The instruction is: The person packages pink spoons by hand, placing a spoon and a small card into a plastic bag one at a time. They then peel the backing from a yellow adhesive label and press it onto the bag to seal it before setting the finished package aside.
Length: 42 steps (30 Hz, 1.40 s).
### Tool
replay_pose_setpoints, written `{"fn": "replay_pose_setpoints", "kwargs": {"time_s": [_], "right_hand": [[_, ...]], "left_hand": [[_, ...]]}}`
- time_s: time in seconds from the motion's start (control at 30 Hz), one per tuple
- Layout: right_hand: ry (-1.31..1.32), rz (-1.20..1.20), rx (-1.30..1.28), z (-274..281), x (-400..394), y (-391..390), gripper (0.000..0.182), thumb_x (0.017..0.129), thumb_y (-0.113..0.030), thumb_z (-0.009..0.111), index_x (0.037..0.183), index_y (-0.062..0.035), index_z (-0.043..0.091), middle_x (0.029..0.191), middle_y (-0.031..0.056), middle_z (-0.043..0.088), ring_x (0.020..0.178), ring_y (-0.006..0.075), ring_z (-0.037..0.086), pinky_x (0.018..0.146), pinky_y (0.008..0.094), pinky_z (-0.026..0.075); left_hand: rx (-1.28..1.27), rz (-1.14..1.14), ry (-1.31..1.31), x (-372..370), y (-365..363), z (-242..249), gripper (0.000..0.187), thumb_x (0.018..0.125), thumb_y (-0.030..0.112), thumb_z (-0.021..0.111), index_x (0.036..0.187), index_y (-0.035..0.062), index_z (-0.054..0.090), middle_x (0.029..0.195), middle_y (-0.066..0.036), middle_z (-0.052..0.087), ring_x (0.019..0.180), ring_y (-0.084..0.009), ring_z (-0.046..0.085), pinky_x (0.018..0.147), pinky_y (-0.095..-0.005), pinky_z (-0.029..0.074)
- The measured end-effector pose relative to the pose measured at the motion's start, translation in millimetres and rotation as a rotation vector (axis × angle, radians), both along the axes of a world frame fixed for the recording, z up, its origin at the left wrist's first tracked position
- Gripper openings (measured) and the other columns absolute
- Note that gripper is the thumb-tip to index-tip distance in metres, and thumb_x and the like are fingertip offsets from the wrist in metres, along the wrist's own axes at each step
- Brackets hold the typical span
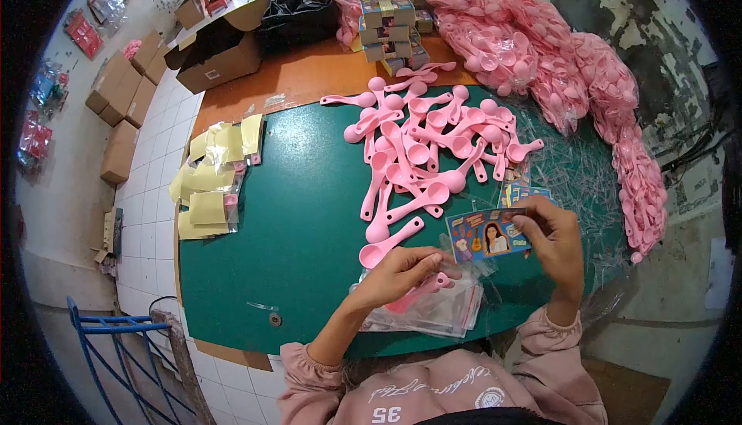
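Observation:
My right hand point(553, 238) pinches a printed card point(487, 237) with a blue picture side by its upper right corner. Close beside the card, my left hand point(402, 274) has its fingers closed at the mouth of a clear plastic bag point(464, 269). Below that hand lies a pink scoop point(417, 295), partly covered by my fingers; it seems to be within the clear plastic. Under it is a stack of flat clear bags point(456, 317). More printed cards point(527, 192) lie just behind my right hand.
A heap of pink scoops point(433, 146) covers the green table's middle point(294, 216). Packed bags with yellow cards point(216, 170) sit at left. Card bundles point(386, 19) and large bags of scoops point(541, 54) stand behind. Loose plastic strips point(580, 170) litter the right side.

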State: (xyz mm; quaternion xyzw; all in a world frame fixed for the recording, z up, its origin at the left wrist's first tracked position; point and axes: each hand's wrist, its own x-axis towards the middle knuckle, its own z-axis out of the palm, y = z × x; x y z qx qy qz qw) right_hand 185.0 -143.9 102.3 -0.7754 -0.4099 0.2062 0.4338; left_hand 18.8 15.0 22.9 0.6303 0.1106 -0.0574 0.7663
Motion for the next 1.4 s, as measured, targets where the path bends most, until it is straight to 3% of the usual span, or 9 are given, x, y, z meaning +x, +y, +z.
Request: {"fn": "replay_pose_setpoints", "kwargs": {"time_s": [0.37,0.63,0.8,0.9,1.1,1.2,1.27,1.3,1.4], "right_hand": [[0.041,-0.168,0.135,-10.3,-4.1,-2.2,0.012,0.080,-0.005,0.057,0.089,0.0013,0.061,0.071,0.0080,0.061,0.058,0.0113,0.056,0.053,0.0244,0.044],[-0.217,0.163,-0.008,3.6,-4.8,-1.5,0.011,0.077,-0.004,0.058,0.088,0.0002,0.060,0.080,0.0137,0.062,0.069,0.0259,0.061,0.061,0.0311,0.046],[-0.087,0.344,-0.115,-3.2,-3.1,6.1,0.017,0.076,-0.008,0.059,0.092,-0.0014,0.059,0.077,0.0140,0.060,0.068,0.0269,0.060,0.061,0.0319,0.046],[-0.005,0.497,-0.202,-17.9,-4.8,15.4,0.022,0.076,-0.012,0.061,0.095,-0.0018,0.057,0.075,0.0135,0.059,0.067,0.0267,0.059,0.060,0.0320,0.045],[0.047,0.507,-0.041,-48.9,-11.6,21.6,0.016,0.072,-0.013,0.065,0.081,-0.0018,0.058,0.068,0.0104,0.057,0.061,0.0213,0.057,0.057,0.0298,0.044],[0.240,0.355,-0.104,-47.2,-6.8,15.3,0.014,0.068,-0.010,0.069,0.074,-0.0027,0.059,0.066,0.0050,0.055,0.062,0.0136,0.054,0.058,0.0269,0.043],[0.342,0.211,-0.122,-45.0,-5.1,11.2,0.014,0.067,-0.009,0.071,0.071,-0.0031,0.060,0.065,0.0019,0.055,0.063,0.0096,0.053,0.058,0.0255,0.042],[0.411,0.172,-0.082,-44.5,-4.4,9.8,0.014,0.067,-0.008,0.072,0.072,-0.0026,0.060,0.065,0.0010,0.055,0.063,0.0084,0.052,0.059,0.0244,0.042],[0.548,0.094,0.000,-40.8,-2.6,6.5,0.015,0.067,-0.007,0.073,0.072,-0.0016,0.060,0.065,-0.0009,0.055,0.064,0.0059,0.051,0.060,0.0224,0.042]], "left_hand": [[-0.022,0.039,-0.039,3.0,1.0,-3.2,0.030,0.093,0.024,0.043,0.099,-0.0001,0.060,0.083,-0.001,0.061,0.072,-0.0029,0.053,0.055,-0.0179,0.037],[0.021,0.066,-0.011,2.0,0.3,-5.9,0.030,0.092,0.024,0.045,0.098,-0.0012,0.060,0.072,0.003,0.054,0.062,-0.0028,0.042,0.053,-0.0194,0.035],[0.058,-0.046,-0.006,1.9,-4.7,-10.8,0.030,0.092,0.024,0.046,0.099,-0.0020,0.059,0.071,0.002,0.055,0.063,-0.0054,0.043,0.058,-0.0216,0.037],[-0.013,-0.027,-0.180,3.3,-10.9,-14.9,0.034,0.091,0.025,0.047,0.113,-0.0007,0.053,0.074,-0.004,0.060,0.065,-0.0085,0.048,0.062,-0.0250,0.041],[0.433,0.009,0.011,-1.2,-7.3,0.7,0.066,0.087,0.024,0.054,0.139,0.0064,0.016,0.076,-0.013,0.063,0.073,-0.0121,0.056,0.068,-0.0288,0.044],[0.339,-0.054,0.086,-7.5,2.4,6.1,0.069,0.085,0.023,0.057,0.139,0.0073,0.017,0.090,-0.013,0.062,0.078,-0.0129,0.056,0.068,-0.0290,0.044],[0.472,-0.130,-0.249,-13.2,18.3,8.7,0.068,0.083,0.012,0.058,0.138,0.0052,0.018,0.127,-0.012,0.044,0.094,-0.0126,0.056,0.072,-0.0251,0.045],[0.473,-0.131,-0.249,-15.1,23.6,9.6,0.068,0.083,0.012,0.058,0.138,0.0052,0.018,0.127,-0.012,0.044,0.094,-0.0126,0.056,0.072,-0.0251,0.045],[0.042,-0.033,-0.169,-17.5,30.1,7.3,0.073,0.077,0.003,0.063,0.136,0.0052,0.020,0.141,-0.009,0.025,0.100,-0.0157,0.054,0.075,-0.0250,0.046]]}}
